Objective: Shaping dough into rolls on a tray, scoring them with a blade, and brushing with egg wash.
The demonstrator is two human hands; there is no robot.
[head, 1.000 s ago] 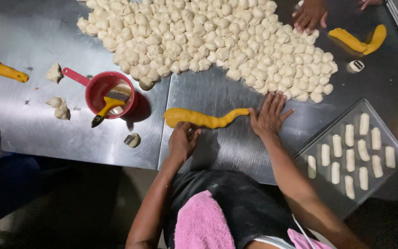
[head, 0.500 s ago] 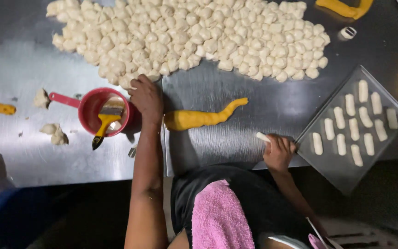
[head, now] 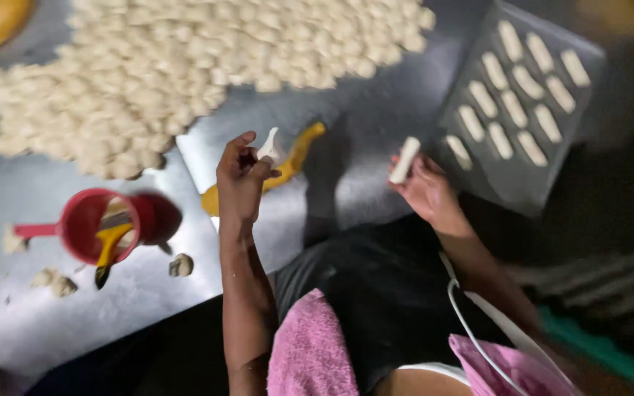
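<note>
The left hand (head: 242, 176) pinches a small white dough lump (head: 269, 149) above the counter (head: 148, 293). The right hand (head: 425, 192) grips a rolled dough stick (head: 404, 160). Both look soft and squishy, best held gently.

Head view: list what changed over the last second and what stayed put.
The left hand left the yellow strip, went to the red cup, and is now raised pinching a white dough piece. The right hand also left the strip, picked up a white stick, and holds it near the tray. The dough pile, cup, strip and tray stayed in place.
</note>
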